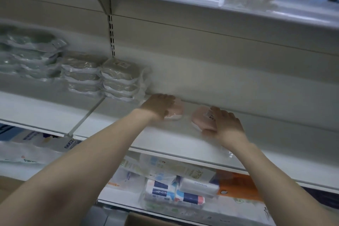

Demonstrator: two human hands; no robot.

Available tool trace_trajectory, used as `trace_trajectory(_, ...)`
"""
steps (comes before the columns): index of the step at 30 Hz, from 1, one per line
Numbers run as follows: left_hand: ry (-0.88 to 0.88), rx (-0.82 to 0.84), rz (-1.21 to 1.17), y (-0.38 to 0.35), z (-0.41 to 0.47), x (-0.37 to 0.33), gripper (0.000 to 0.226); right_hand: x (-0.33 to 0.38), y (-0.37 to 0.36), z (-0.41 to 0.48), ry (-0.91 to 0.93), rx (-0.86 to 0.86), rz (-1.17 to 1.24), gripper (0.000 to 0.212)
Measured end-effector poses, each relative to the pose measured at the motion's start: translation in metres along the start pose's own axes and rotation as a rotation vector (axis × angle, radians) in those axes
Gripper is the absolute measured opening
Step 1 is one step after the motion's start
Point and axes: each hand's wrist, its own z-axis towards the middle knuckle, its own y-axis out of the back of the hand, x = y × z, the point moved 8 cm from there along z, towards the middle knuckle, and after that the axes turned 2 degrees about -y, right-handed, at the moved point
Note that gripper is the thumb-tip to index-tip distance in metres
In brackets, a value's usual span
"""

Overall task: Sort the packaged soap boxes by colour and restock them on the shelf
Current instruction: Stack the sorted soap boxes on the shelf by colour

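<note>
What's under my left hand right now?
A pink wrapped soap pack flat on the shelf; only its right end shows. The left hand covers the rest, so any label is hidden.

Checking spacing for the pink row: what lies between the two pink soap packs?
Only bare shelf, in the head view; the left pink pack and right pink pack lie apart.
</note>
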Motion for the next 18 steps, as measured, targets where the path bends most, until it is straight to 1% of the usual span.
trace_trajectory(4,-0.055,-0.060,0.089,-0.015,0.029,0.010,0.056,-0.013,-0.001,0.017,0.011,-0.015,0.034,0.077)
trace_trajectory(7,-0.061,-0.113,0.071,-0.015,0.034,0.010,0.059,-0.012,-0.003,0.035,0.094,-0.030,0.095,0.075)
trace_trajectory(10,-0.080,-0.226,0.030,-0.020,0.037,0.016,0.067,-0.003,-0.008,0.057,0.198,-0.022,0.181,0.075)
trace_trajectory(11,-0.079,-0.236,0.046,-0.026,0.038,0.020,0.066,0.000,-0.011,0.065,0.219,-0.014,0.195,0.074)
trace_trajectory(13,-0.060,-0.243,0.112,-0.028,0.037,0.021,0.050,0.003,-0.018,0.076,0.242,-0.010,0.185,0.069)
trace_trajectory(15,-0.045,-0.270,0.171,-0.024,0.036,0.017,0.039,0.006,-0.025,0.080,0.246,-0.025,0.143,0.058)
trace_trajectory(18,-0.003,-0.277,0.191,-0.023,0.035,0.016,0.042,0.013,-0.033,0.080,0.230,-0.029,0.062,0.058)
